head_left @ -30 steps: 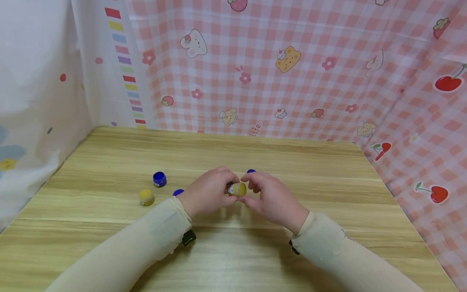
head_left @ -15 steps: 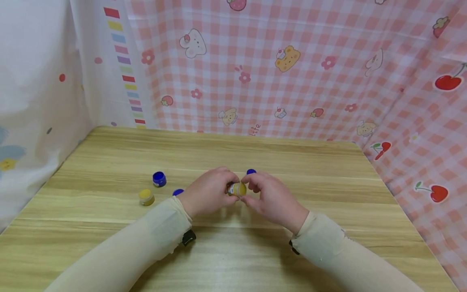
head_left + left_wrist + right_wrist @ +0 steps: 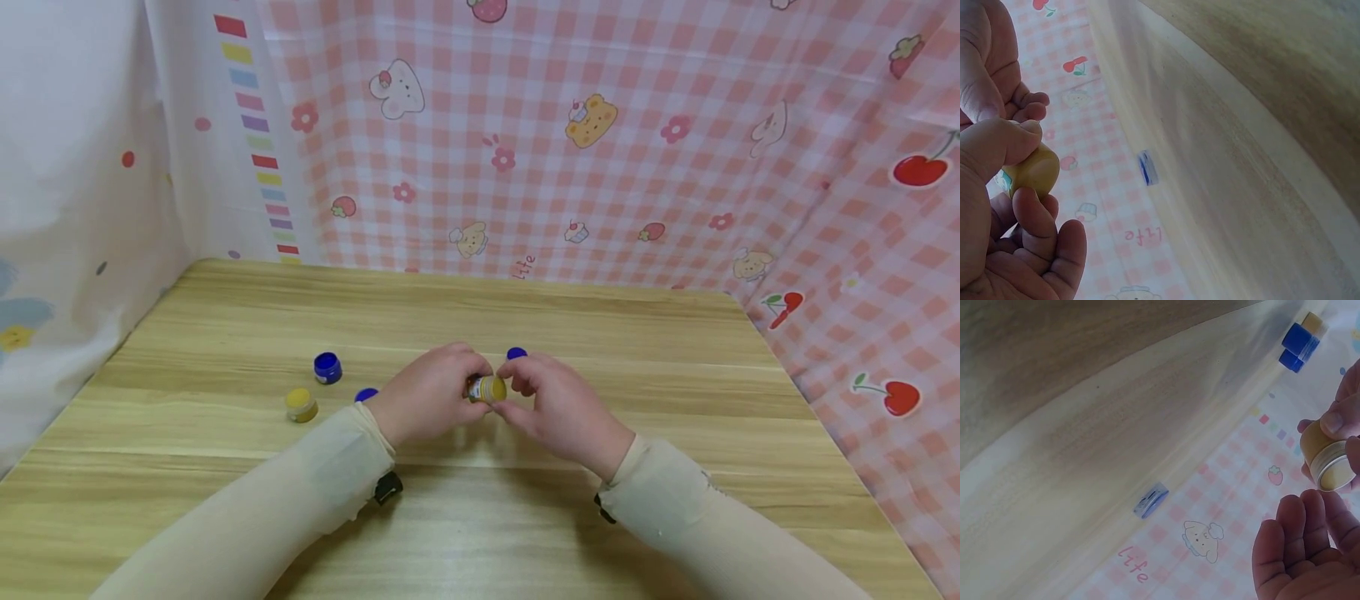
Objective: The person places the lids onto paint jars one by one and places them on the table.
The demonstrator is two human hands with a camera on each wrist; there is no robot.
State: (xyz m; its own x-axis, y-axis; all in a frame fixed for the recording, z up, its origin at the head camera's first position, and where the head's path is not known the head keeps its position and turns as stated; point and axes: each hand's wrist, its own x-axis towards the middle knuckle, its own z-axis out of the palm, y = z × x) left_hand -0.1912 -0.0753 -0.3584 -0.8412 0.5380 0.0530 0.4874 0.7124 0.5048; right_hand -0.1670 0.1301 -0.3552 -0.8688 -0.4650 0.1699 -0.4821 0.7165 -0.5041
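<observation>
My left hand grips a small yellow paint jar on its side above the table, its end toward my right hand. In the right wrist view a clear lid with a pale rim caps that end. The thumb and index finger of my right hand pinch the lid's edge; the other fingers curl beside it. The left wrist view has the jar's yellow base between left thumb and fingers. A loose blue lid lies on the table just beyond the right hand.
Left of the hands stand an open blue jar and another yellow jar. A blue piece is partly hidden behind the left wrist. Patterned cloth hangs around the back and sides of the wooden table.
</observation>
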